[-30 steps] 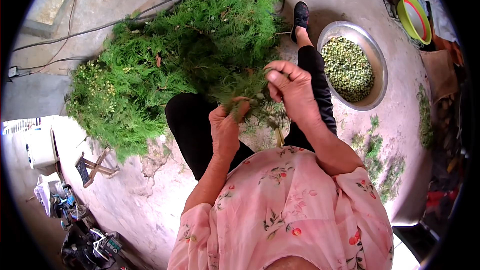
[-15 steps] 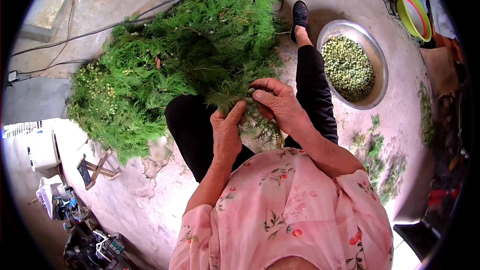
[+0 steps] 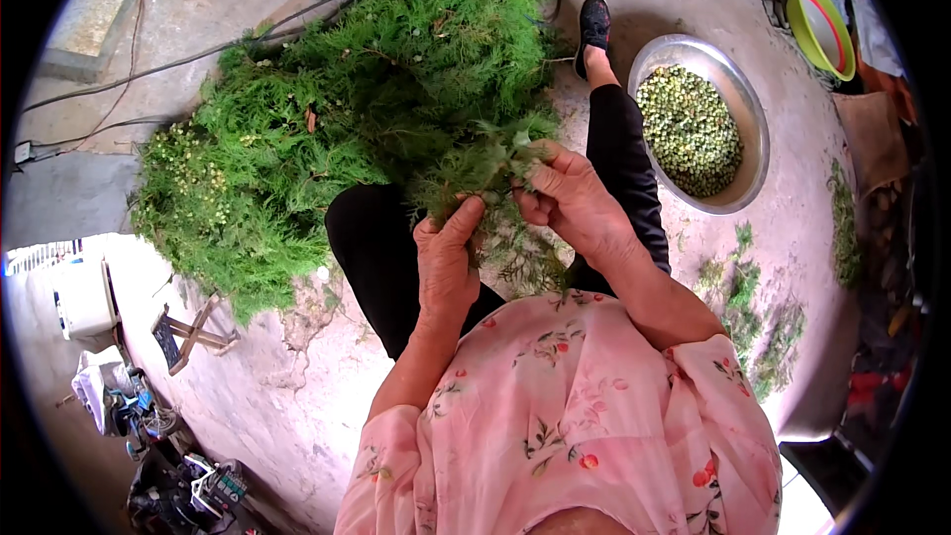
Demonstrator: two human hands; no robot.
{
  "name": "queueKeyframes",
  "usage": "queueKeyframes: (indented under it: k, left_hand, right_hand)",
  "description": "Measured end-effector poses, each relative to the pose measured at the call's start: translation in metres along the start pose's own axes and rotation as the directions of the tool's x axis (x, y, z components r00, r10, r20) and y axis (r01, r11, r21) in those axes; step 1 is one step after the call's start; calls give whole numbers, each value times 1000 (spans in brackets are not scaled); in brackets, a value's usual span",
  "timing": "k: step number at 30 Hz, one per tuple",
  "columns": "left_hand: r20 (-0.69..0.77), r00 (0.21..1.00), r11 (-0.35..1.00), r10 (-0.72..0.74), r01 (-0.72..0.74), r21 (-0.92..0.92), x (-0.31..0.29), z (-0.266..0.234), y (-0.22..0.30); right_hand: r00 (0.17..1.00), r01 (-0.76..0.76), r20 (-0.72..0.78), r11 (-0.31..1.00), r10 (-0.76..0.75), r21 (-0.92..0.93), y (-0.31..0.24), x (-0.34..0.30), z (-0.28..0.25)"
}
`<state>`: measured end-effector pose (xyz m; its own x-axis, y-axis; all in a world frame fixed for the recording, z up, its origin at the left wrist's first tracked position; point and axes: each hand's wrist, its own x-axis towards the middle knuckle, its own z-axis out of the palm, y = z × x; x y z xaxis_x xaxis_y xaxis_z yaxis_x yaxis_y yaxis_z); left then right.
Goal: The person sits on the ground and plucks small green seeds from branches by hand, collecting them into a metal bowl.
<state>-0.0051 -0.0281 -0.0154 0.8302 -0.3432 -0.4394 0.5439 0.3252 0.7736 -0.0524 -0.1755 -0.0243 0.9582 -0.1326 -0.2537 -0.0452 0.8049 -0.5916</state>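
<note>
Between my knees, my left hand point(image 3: 451, 250) is closed on a feathery green conifer sprig point(image 3: 466, 173), its thumb pointing up along the foliage. Just to its right, my right hand point(image 3: 577, 206) pinches at the same sprig with thumb and fingers. Whether a small cone is caught in those fingertips is hidden. Beyond my hands lies a large heap of cut conifer branches point(image 3: 297, 168), with pale green cones among the twigs at its left side. A metal basin point(image 3: 758, 154) on the right holds many small green cones point(image 3: 690, 129).
My right foot, in a dark shoe point(image 3: 594, 25), is beside the basin. Scattered sprigs point(image 3: 743, 307) lie on the floor at right. A folding stool point(image 3: 188, 335) stands at left, and black cables point(image 3: 178, 69) run behind the heap. A lime-green tub point(image 3: 820, 30) is at far right.
My right hand has shifted slightly right, away from my left hand, and its grip has changed. The sprig has turned and spread between my hands. My left hand has barely moved.
</note>
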Motion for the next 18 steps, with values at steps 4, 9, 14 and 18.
queueKeyframes:
  k: [4, 9, 14, 18]
  left_hand:
    - [-87, 992, 996, 88, -85, 31, 7, 1, -2]
    - [-59, 990, 989, 126, -121, 83, 5, 0, -4]
    - [11, 987, 981, 163, -163, 102, 2, 5, -12]
    - [4, 998, 988, 67, -67, 142, 2, 5, -7]
  right_hand:
    - [994, 13, -107, 1000, -13, 4, -1, -5, 12]
    - [997, 17, -68, 999, -19, -27, 4, -5, 4]
    - [952, 284, 37, 835, -303, -472, 29, 8, 6]
    - [998, -67, -28, 971, 62, -231, 9, 4, 2]
